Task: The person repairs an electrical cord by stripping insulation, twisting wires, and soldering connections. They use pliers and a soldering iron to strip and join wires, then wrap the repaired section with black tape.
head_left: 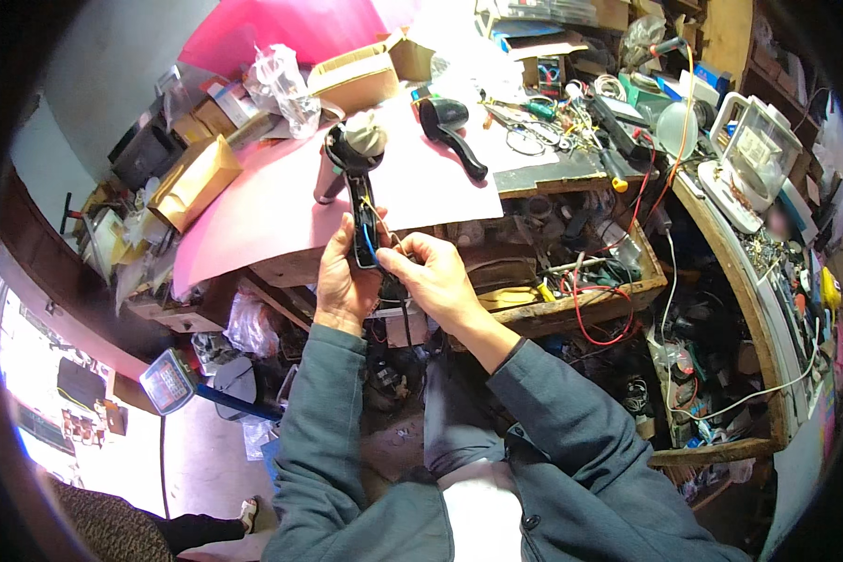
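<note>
Likely wiring, by front edge of table (562, 175)
Left hand (339, 279) grasps opened black plastic handle (355, 194); right hand (438, 281) at thin blue wire (369, 242), grip unclear; next move likely needs steadiness

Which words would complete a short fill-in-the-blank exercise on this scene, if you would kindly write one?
The left hand holds an opened black handle, and the right hand is at the ____ inside it.
A curved black part lies on a ____ sheet.
That part lies to the ____ of the handle.
Beyond the handle is a box of tan ____.

Missing words: wires; pink; right; cardboard
</note>
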`<state>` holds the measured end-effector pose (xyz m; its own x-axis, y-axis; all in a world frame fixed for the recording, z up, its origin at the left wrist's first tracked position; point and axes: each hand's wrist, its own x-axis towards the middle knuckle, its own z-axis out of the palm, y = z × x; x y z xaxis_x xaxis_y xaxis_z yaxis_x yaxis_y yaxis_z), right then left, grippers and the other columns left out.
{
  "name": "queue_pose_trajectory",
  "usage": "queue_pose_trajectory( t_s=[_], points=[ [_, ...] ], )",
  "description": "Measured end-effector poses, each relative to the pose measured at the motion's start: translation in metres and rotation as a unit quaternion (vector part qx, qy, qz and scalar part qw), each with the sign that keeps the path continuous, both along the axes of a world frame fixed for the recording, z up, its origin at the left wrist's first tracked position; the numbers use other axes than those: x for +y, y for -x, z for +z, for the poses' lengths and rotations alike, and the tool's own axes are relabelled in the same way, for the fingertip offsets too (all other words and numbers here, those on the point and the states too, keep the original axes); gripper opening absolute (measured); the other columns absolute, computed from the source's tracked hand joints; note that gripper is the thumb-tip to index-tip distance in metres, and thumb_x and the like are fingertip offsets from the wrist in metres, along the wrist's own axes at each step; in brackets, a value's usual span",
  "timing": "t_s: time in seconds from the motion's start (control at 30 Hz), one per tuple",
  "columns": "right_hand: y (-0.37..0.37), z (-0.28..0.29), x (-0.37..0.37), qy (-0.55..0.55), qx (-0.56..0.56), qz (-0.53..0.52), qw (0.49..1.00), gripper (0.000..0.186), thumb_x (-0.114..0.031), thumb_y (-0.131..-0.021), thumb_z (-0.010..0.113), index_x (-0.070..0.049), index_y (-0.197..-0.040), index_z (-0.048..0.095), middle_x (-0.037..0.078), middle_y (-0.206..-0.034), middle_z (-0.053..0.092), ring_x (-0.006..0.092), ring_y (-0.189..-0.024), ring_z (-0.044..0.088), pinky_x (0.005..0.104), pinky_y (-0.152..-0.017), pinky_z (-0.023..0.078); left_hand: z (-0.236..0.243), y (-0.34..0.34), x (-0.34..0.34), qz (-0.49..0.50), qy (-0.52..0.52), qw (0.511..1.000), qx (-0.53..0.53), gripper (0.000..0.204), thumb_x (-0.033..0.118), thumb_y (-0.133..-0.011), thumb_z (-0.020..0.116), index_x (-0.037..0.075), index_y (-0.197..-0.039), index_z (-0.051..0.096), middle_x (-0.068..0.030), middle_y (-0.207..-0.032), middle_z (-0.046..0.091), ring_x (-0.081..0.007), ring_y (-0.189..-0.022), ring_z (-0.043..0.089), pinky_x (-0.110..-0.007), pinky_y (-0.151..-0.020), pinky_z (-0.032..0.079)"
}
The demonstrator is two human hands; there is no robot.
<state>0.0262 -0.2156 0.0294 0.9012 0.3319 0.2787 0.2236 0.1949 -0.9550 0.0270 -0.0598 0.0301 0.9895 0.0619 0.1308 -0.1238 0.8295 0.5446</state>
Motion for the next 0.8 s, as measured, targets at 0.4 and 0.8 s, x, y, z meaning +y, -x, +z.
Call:
queue_pose_trajectory(
  t_s=[0.4, 0.8],
  points=[
    [0.002, -0.003, 0.010, -0.062, 0.016, 0.032, 0.997, 0.017, -0.010, -0.086, 0.079, 0.000, -0.094, 0.069, 0.002, -0.086, 0.068, 0.0060, -0.076, 0.059, 0.0214, -0.071, 0.048, 0.002, 0.013, 0.005, -0.015, -0.011, 0.998, -0.054, 0.053, 0.035, -0.101, 0.058, -0.008, -0.131, 0.049, -0.0114, -0.096, 0.066, -0.0210, -0.088, 0.064, -0.035, -0.083, 0.053],
    [0.018, 0.010, -0.006, 0.009, -0.065, -0.031, 0.997, 0.020, -0.014, -0.088, 0.076, -0.001, -0.099, 0.067, 0.000, -0.083, 0.066, 0.0054, -0.075, 0.057, 0.0223, -0.068, 0.047, 0.003, 0.013, -0.002, -0.024, -0.029, 0.997, -0.064, 0.050, 0.030, -0.101, 0.058, -0.010, -0.130, 0.049, -0.0107, -0.092, 0.064, -0.0199, -0.083, 0.062, -0.033, -0.079, 0.053]
  ],
)
